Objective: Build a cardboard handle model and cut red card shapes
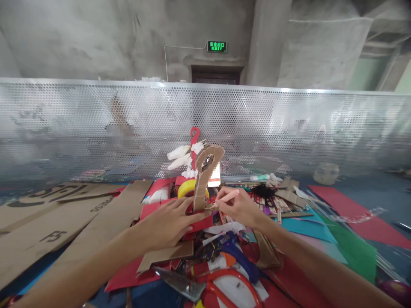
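Note:
An upright cardboard cutout (pixel 203 175) with a hole near its top stands on a red paper piece (pixel 201 223). My left hand (pixel 170 222) lies flat with fingers stretched out, pressing the red paper at the cutout's base. My right hand (pixel 236 205) is closed in a pinch on a thin pink stick (pixel 228 196), whose tip touches the foot of the cutout. Behind it are a yellow tape roll (pixel 186 187) and a red and white figure (pixel 192 154).
A blue glue gun (pixel 234 252) and orange-handled scissors (pixel 224 286) lie in front of me. Large cardboard sheets (pixel 64 222) cover the left; red, green and teal paper sheets (pixel 340 239) spread to the right. A perforated metal screen (pixel 289 128) runs across the back.

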Available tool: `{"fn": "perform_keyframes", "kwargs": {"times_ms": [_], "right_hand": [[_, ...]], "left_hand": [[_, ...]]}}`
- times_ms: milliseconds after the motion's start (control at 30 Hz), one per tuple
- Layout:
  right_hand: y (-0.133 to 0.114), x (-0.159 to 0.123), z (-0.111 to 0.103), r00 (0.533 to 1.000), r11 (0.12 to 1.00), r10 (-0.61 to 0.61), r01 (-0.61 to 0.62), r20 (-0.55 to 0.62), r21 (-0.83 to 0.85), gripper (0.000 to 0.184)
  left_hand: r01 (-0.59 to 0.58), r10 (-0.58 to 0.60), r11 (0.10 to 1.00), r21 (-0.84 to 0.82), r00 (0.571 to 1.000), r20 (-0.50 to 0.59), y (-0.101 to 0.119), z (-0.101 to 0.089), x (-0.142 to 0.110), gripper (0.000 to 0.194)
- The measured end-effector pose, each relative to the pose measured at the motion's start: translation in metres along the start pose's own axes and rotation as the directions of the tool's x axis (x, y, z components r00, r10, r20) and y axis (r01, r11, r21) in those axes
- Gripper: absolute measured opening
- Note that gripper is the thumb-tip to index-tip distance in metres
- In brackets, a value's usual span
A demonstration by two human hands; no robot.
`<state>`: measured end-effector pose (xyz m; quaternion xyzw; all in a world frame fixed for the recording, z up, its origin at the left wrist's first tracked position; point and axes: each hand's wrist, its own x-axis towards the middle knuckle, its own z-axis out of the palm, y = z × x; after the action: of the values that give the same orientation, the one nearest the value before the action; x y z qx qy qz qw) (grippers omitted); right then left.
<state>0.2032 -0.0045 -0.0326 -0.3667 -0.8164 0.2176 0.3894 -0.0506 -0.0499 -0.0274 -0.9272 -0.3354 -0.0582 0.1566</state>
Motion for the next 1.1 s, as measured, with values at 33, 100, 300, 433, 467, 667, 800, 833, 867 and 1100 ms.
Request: {"fn": "perform_keyframes", "kwargs": {"times_ms": [33,100,300,433,467,667,800,833,867,1100], "right_hand": [[0.001,0.000,0.000,1.000,1.000,-0.003,0.003,-0.005,0.007,0.011],[0.002,0.000,0.000,1.000,1.000,-0.010,0.011,-0.019,0.020,0.011],[0.004,0.000,0.000,1.000,0.999,-0.012,0.012,-0.004,0.046,0.011],[0.003,0.000,0.000,1.000,0.999,-0.021,0.021,-0.016,0.031,0.012],[0.003,0.000,0.000,1.000,0.999,-0.020,0.020,-0.010,0.026,0.012],[0.005,0.002,-0.003,0.993,0.995,-0.097,0.098,-0.071,0.011,0.016],[0.009,0.003,-0.007,0.986,0.986,-0.165,0.165,0.024,-0.016,0.019],[0.011,0.003,-0.008,0.985,0.988,-0.154,0.156,0.080,-0.014,0.015],[0.013,0.003,-0.009,0.982,0.990,-0.138,0.139,0.133,0.004,0.011],[0.026,0.005,-0.023,0.964,0.967,-0.083,0.017,0.251,0.256,0.015]], "left_hand": [[0.002,-0.002,1.000,0.001,1.000,0.007,0.000,0.000,0.000,0.070],[0.009,-0.009,1.000,0.005,1.000,0.022,0.001,-0.001,0.001,0.070],[0.004,-0.004,1.000,0.005,1.000,-0.004,0.001,0.000,-0.002,0.068],[0.005,-0.005,1.000,-0.003,1.000,-0.004,0.001,-0.001,-0.002,0.069],[0.006,-0.006,1.000,-0.001,1.000,0.004,0.001,-0.001,-0.002,0.070],[-0.001,0.001,1.000,0.020,1.000,-0.005,-0.001,0.002,-0.002,0.070],[-0.016,0.017,1.000,0.022,0.999,-0.040,-0.004,0.006,-0.003,0.068],[-0.023,0.024,1.000,0.019,0.999,-0.043,-0.005,0.007,-0.003,0.067],[-0.026,0.026,1.000,0.015,0.999,-0.043,-0.007,0.007,-0.003,0.066],[0.053,-0.048,0.985,-0.166,0.998,0.034,-0.023,-0.006,-0.007,0.048]]}}
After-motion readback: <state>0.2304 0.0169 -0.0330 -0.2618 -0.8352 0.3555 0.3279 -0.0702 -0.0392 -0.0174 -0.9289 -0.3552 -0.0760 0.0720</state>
